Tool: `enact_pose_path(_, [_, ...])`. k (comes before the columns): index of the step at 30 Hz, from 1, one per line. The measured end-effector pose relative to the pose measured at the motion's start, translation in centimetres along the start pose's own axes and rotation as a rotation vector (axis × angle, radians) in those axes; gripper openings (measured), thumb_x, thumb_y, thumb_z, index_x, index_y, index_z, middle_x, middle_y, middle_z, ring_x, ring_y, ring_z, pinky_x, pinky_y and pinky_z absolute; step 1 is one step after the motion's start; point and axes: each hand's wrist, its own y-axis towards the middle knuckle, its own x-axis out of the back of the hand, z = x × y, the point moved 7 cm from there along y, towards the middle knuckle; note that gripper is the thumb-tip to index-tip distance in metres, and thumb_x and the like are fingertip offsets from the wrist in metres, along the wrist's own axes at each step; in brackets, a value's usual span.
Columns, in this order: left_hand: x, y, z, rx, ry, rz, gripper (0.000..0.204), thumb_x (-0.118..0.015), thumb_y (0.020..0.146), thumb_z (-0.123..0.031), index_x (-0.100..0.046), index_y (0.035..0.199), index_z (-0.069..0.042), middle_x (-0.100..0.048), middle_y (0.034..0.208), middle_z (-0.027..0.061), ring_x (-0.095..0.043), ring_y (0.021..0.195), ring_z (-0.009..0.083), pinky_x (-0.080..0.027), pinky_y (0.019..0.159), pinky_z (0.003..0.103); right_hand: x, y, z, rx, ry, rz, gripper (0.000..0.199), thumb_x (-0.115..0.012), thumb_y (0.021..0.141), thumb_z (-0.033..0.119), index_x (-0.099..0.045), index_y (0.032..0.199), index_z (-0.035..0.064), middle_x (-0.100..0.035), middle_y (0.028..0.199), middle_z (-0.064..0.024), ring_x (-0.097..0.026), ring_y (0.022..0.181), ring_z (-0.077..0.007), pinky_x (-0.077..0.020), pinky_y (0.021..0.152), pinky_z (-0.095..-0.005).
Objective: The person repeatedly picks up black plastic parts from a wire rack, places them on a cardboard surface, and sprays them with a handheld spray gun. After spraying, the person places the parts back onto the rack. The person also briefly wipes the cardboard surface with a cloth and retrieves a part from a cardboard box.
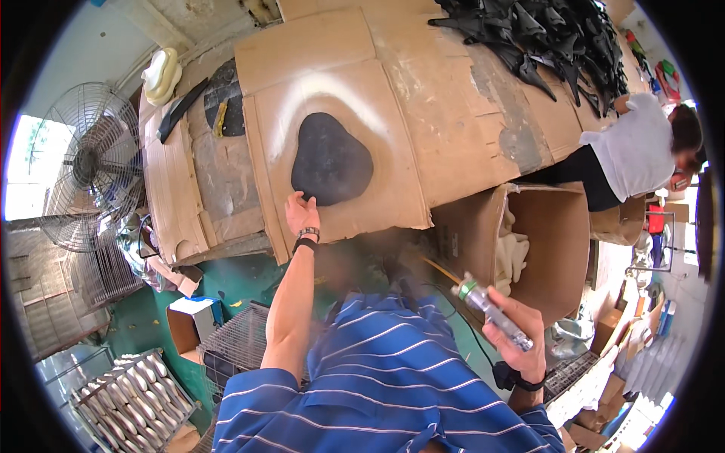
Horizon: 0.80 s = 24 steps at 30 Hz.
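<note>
On the cardboard sheet (pixel 398 162) lies a flat black rounded-triangle piece (pixel 332 160), with a white powdery arc round its far side. My left hand (pixel 300 215) pinches the near left edge of this piece, with its fingers bent. Away to the right, above the gap beside the table, my right hand (pixel 519 332) is wrapped round a slim silver-grey cylinder (pixel 497 315) with a green and white end. That end points up and left, toward the table; the cylinder's exact kind is unclear.
Black moulded pieces (pixel 536 38) are heaped at the far right. A cardboard box (pixel 547 249) holding pale items stands right of me; beyond it a person in white (pixel 630 143) bends over. At left are a wire-cage fan (pixel 89 162) and a rack of pale long pieces (pixel 136 400).
</note>
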Motion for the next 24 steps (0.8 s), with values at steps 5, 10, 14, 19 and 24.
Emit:
enact_pose_path(5, [0.7,0.2,-1.3,-0.025,0.063,0.008,0.034,-0.083,0.077,-0.018,-0.067,0.108,-0.017,-0.063,0.088,0.0045,-0.065,0.088,0.0282,-0.053,0.079,0.044,1.5,1.0,-0.8,-0.039,0.043,-0.134,0.052,-0.077,0.084,0.005,-0.062,0.133,-0.0051,-0.073,0.098,-0.0182,-0.068,0.079,-0.0222,-0.0526,0.073,-0.0302])
enact_pose_path(10, [0.8,0.3,-1.9,-0.046,0.098,0.006,0.029,-0.082,0.077,-0.016,-0.07,0.104,-0.017,-0.064,0.088,0.004,-0.065,0.089,0.0273,-0.053,0.08,0.043,2.7,0.9,-1.9,-0.077,0.098,-0.133,0.053,-0.077,0.083,0.004,-0.062,0.133,-0.0048,-0.073,0.098,-0.0183,-0.069,0.079,-0.0226,-0.0532,0.074,-0.0312])
enact_pose_path(14, [0.7,0.5,-1.7,-0.056,0.104,-0.014,0.029,-0.082,0.077,-0.014,-0.07,0.103,-0.016,-0.064,0.086,0.0039,-0.065,0.088,0.027,-0.053,0.079,0.043,3.3,1.5,-1.3,-0.019,-0.011,-0.003,0.054,-0.077,0.083,0.004,-0.062,0.134,-0.0024,-0.072,0.095,-0.0178,-0.069,0.078,-0.0234,-0.0534,0.073,-0.0315])
enact_pose_path(19, [0.6,0.4,-2.1,0.042,-0.028,-0.017,0.03,-0.078,0.078,-0.009,-0.068,0.105,-0.015,-0.065,0.089,0.0044,-0.065,0.088,0.0251,-0.054,0.081,0.04,3.2,2.2,-2.6,-0.043,0.055,-0.09,0.052,-0.077,0.086,0.005,-0.062,0.136,-0.0005,-0.071,0.092,-0.0146,-0.07,0.078,-0.0215,-0.0535,0.072,-0.0301])
enact_pose_path(24, [-3.0,1.1,0.1,0.654,-1.211,0.051,0.024,-0.073,0.081,-0.006,-0.065,0.103,-0.01,-0.066,0.084,0.0064,-0.065,0.077,0.0263,-0.055,0.081,0.044,2.1,4.0,-3.2,-0.006,0.159,-0.055,0.049,-0.075,0.088,0.005,-0.062,0.135,-0.0001,-0.071,0.091,-0.0132,-0.069,0.078,-0.0195,-0.0528,0.071,-0.0303])
